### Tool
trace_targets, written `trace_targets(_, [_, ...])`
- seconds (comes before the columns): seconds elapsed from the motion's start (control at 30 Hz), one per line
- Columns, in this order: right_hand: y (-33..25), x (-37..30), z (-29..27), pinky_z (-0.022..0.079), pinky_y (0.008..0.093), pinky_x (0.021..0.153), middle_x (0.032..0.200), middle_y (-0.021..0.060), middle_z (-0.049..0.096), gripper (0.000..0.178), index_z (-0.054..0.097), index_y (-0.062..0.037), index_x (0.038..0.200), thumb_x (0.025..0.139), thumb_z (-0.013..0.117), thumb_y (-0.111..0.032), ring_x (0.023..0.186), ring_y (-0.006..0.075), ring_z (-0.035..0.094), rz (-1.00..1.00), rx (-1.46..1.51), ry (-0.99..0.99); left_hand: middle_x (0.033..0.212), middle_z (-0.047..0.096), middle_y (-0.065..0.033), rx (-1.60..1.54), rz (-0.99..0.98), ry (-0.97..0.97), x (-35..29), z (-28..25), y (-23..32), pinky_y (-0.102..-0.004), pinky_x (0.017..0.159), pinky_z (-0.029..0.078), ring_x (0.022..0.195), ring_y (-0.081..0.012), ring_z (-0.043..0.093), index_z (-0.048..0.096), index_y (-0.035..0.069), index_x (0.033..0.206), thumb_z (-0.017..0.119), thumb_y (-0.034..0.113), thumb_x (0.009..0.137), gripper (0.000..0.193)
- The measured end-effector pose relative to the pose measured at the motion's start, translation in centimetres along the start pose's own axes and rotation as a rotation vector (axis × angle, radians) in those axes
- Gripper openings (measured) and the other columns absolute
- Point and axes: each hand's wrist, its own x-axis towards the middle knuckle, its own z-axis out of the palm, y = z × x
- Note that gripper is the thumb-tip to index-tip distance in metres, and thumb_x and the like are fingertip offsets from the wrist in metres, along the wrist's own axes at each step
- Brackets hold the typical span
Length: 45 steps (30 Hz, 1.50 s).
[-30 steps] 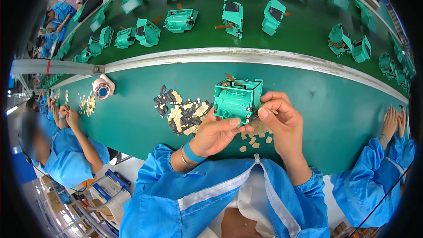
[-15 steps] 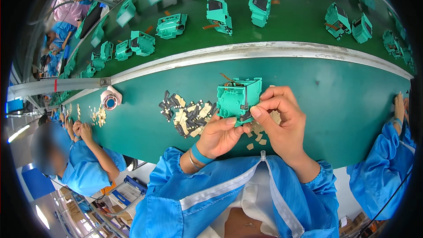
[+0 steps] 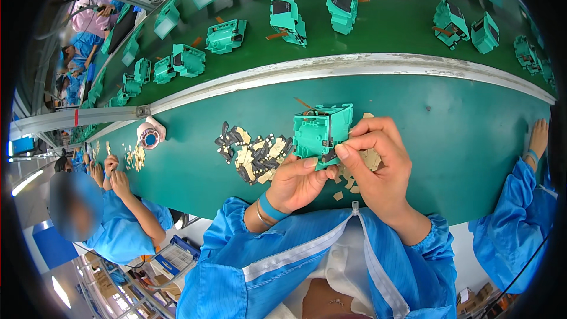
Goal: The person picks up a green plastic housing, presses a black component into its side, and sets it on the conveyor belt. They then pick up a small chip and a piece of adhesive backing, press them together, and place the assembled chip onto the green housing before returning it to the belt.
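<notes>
A teal plastic housing [image 3: 319,132] with thin wires at its top is held above the green table [image 3: 460,136]. My left hand [image 3: 298,182] grips it from below, thumb against its lower edge. My right hand [image 3: 378,162] closes on its right side, fingertips pinched at a dark part on the housing's face. A heap of small tan and black flat parts [image 3: 251,152] lies just left of the housing. A few more tan pieces [image 3: 348,183] sit under my right hand.
Beyond a grey rail [image 3: 331,70] runs a green conveyor [image 3: 401,29] carrying several teal housings [image 3: 286,19]. A pink tape roll [image 3: 149,137] stands at the table's left. A person in blue [image 3: 121,224] works at left; another person's hand [image 3: 537,139] rests at right.
The housing stays in both hands, now held a little lower and nearer me. My right fingers have shifted on its right face. The conveyor housings have drifted left.
</notes>
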Motion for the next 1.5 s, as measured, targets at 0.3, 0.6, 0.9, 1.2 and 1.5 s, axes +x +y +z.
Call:
trace_targets(0.3, [0.1,0.0,0.0,0.045,0.029,0.069,0.09,0.0083,0.056,0.01,0.064,-0.0024,0.081,0.075,0.072,-0.003,0.076,0.0173,0.055,-0.014,-0.03,-0.007,0.112,0.056,-0.0182,-0.013,0.0,0.023,0.0,0.1,0.0,-0.0334,0.082,0.052,0.093,-0.027,0.059,0.045,-0.004,0.123,0.054,0.002,0.086,0.039])
trace_targets(0.6, [0.4,1.6,-1.0,0.044,0.0231,0.065,0.096,0.0047,0.054,0.047,0.06,-0.0028,0.107,0.065,0.08,-0.004,0.067,0.0096,0.051,0.272,0.045,0.293,0.119,0.052,-0.0266,0.008,0.018,-0.078,0.0,0.1,0.3,-0.0282,0.081,0.05,0.098,-0.0247,0.057,0.041,-0.004,0.13,0.055,0.005,0.084,0.049])
trace_targets(0.9, [1.5,0.1,0.2,0.039,0.0202,0.06,0.078,0.0008,0.051,0.016,0.062,-0.0001,0.088,0.087,0.064,-0.016,0.066,0.0067,0.049,0.257,0.34,-0.127,0.118,0.053,-0.0246,-0.037,0.022,-0.095,0.0,-0.3,-0.2,-0.0316,0.084,0.051,0.094,-0.0268,0.06,0.04,-0.004,0.129,0.056,0.004,0.085,0.048])
trace_targets(1.2, [2.3,-0.1,-1.1,0.042,0.0252,0.061,0.082,0.0041,0.057,0.016,0.062,0.0018,0.094,0.087,0.063,-0.013,0.073,0.0101,0.05,0.297,0.251,-0.209,0.116,0.054,-0.0188,0.298,0.126,0.12,-0.2,1.0,0.1,-0.0359,0.086,0.05,0.105,-0.0258,0.057,0.036,0.003,0.132,0.06,-0.001,0.081,0.056])
trace_targets(1.5, [2.4,4.3,-3.0,0.048,0.0231,0.061,0.097,0.0112,0.061,0.062,0.037,0.0087,0.132,0.086,0.066,-0.022,0.069,0.0119,0.058,0.64,0.182,-0.015,0.135,0.038,-0.0149,0.904,0.17,0.066,-0.7,2.7,0.1,-0.0281,0.08,0.051,0.096,-0.0164,0.059,0.0,0.015,0.148,0.064,-0.005,0.081,0.095])
